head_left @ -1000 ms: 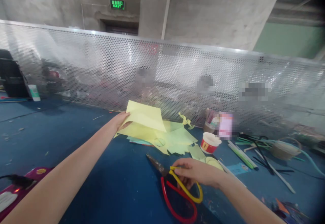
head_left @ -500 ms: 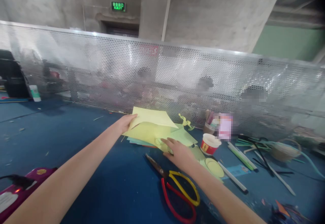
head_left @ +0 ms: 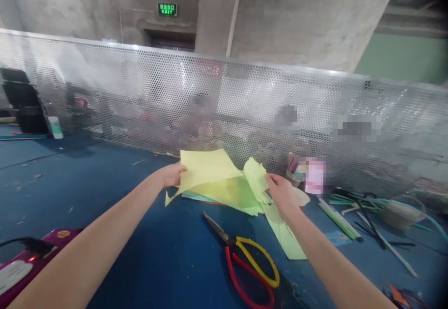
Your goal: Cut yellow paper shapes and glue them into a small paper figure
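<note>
My left hand (head_left: 172,174) is closed on the left edge of a pale yellow paper sheet (head_left: 206,166), which is lifted and slightly tilted above other sheets. Between my arms, yellow-green and blue paper (head_left: 227,194) lies under it on the blue table. My right hand (head_left: 280,190) pinches a light green paper piece (head_left: 255,176) with a curled, ragged edge, to the right of the sheet. A further green sheet (head_left: 289,241) hangs or lies below that hand. Scissors (head_left: 229,241) with one red and one yellow handle rest in front, touched by neither hand.
A paper cup (head_left: 301,198) stands partly behind my right hand. Green and white markers (head_left: 338,220), thin strips and a basket (head_left: 401,213) lie on the right. A purple power strip (head_left: 58,243) sits at left. A perforated metal screen (head_left: 157,99) runs behind the table.
My right hand has moved right and up from the sheets and now grips light green paper. The round pieces by the cup are no longer in sight. My left hand still holds the yellow sheet.
</note>
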Demonstrator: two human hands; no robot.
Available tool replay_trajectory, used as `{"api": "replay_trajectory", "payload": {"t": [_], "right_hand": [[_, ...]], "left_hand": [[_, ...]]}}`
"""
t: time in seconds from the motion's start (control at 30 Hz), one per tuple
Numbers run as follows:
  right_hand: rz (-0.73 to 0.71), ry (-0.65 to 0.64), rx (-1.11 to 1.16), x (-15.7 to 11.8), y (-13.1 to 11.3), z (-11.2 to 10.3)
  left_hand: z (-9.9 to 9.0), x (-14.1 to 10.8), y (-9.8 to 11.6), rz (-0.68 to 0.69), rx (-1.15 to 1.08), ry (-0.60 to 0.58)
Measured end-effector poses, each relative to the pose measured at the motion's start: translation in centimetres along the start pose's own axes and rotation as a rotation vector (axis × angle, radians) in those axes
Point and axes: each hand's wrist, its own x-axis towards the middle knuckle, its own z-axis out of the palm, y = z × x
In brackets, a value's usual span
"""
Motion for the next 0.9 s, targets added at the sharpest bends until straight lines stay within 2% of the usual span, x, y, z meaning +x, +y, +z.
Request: {"api": "replay_trajectory", "payload": {"t": [0.13, 0.3, 0.43, 0.53, 0.67, 0.77, 0.9], "right_hand": [[-0.103, 0.004, 0.033, -0.3, -3.1, 0.6], [-0.293, -0.126, 0.05, -2.0, -7.5, 3.7], [-0.428, -0.225, 0.045, -3.3, -9.3, 6.0], [-0.546, -0.288, 0.05, -4.2, -9.8, 6.9], [-0.683, -0.323, 0.068, -5.4, -9.8, 6.8], [-0.665, -0.263, 0.061, -5.6, -9.3, 5.9], [-0.524, -0.211, -0.041, -4.3, -6.5, 4.0]], "left_hand": [[1.8, -0.4, -0.7, -0.134, 0.033, -0.165], [3.9, -1.3, -0.8, -0.204, 0.041, -0.305], [4.3, -1.8, -0.7, -0.229, 0.064, -0.361], [4.0, -1.8, -1.1, -0.197, 0.115, -0.336], [3.3, -1.4, -1.6, -0.151, 0.145, -0.302], [2.4, -0.7, -1.4, -0.108, 0.152, -0.214], [0.2, 1.1, -1.1, 0.012, 0.149, 0.056]]}}
